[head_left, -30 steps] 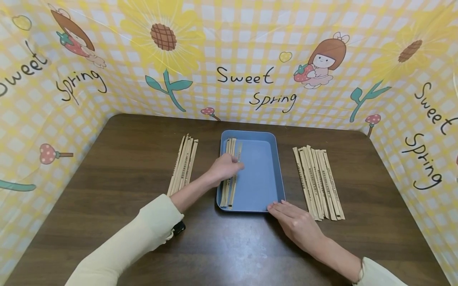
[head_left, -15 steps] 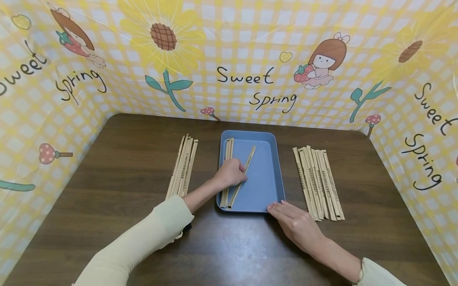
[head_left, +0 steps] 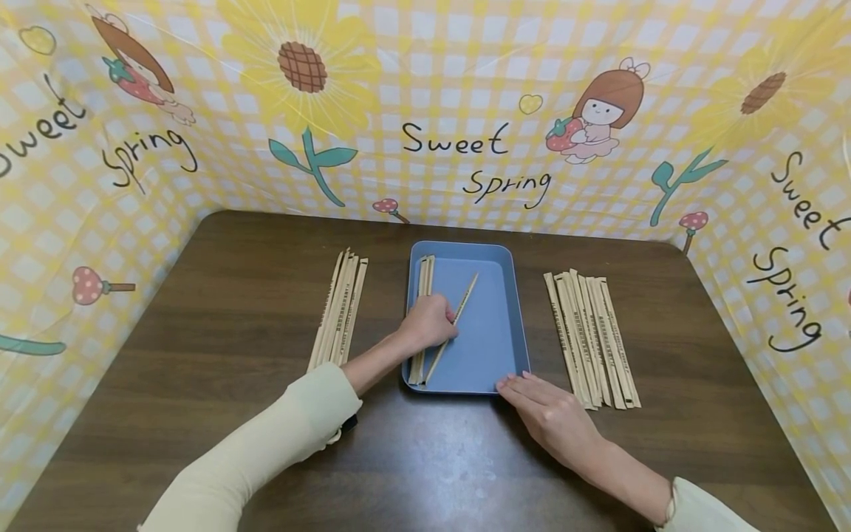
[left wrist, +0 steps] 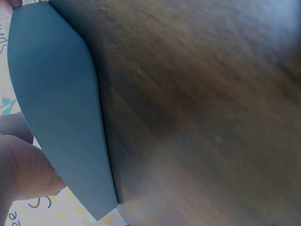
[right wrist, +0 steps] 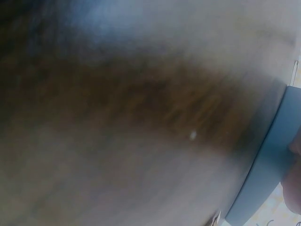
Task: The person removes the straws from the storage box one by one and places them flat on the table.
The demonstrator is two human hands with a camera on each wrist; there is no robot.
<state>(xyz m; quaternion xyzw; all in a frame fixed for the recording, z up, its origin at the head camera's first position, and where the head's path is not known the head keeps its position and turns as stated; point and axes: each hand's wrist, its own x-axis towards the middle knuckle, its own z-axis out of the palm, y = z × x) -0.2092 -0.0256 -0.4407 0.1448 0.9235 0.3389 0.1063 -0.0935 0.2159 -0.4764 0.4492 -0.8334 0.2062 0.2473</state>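
In the head view my left hand (head_left: 428, 321) reaches into a blue tray (head_left: 488, 318) and pinches one slim paper-wrapped straw (head_left: 467, 293). This straw slants, its far end leaning right and its near end close to the tray's near left corner. Beside it, along the tray's left wall, lie several more wrapped straws (head_left: 426, 275), partly covered by the hand. My right hand (head_left: 545, 406) rests against the near right corner of the tray, fingers straight at the rim. The left wrist view shows the tray's outer wall (left wrist: 56, 94) with part of the left hand (left wrist: 28, 165) behind it.
A bundle of wrapped straws (head_left: 342, 310) lies left of the tray, its near end covered by the left sleeve (head_left: 299, 414). Another bundle (head_left: 592, 340) lies to the right, near the right hand. Both sit on a dark wooden table (head_left: 425, 473), with a yellow checked cloth (head_left: 465, 89) rising behind.
The pinched straw has swung from nearly parallel with the others to a slant, its far end moving right. My left hand has shifted slightly right and nearer; the right hand has stayed put.
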